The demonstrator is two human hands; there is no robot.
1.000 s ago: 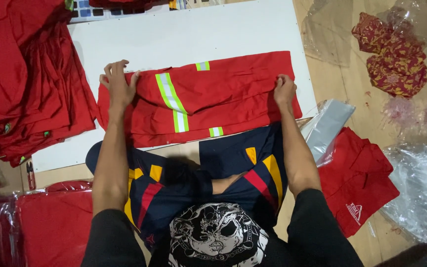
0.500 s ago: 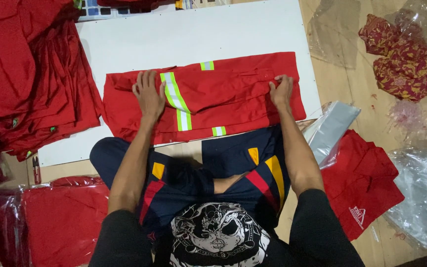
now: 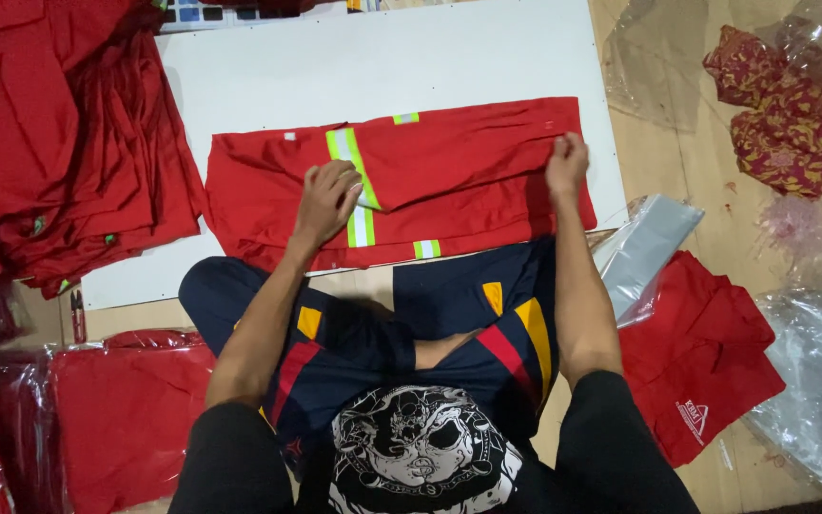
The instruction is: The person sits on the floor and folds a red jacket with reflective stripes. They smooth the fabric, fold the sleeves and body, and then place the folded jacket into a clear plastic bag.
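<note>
A folded red cloth garment with yellow-green reflective stripes [image 3: 449, 181] lies on a flat white board [image 3: 382, 67]. The left hand [image 3: 327, 198] rests on its stripe, fingers loosely curled, gripping nothing. The right hand [image 3: 566, 164] pinches the garment's right edge. Right of the board, a clear plastic bag [image 3: 644, 249] lies flat; its contents cannot be made out.

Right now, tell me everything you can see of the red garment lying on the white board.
The red garment is folded into a long, flat band lying crosswise on the white board. It looks like plain woven cloth, slightly creased. A yellow-green reflective stripe with a silver centre crosses it, and short tabs of the same stripe show at its upper and lower edges. The left hand presses flat on the stripe near the middle; the right hand pinches the cloth near its right end.
</note>
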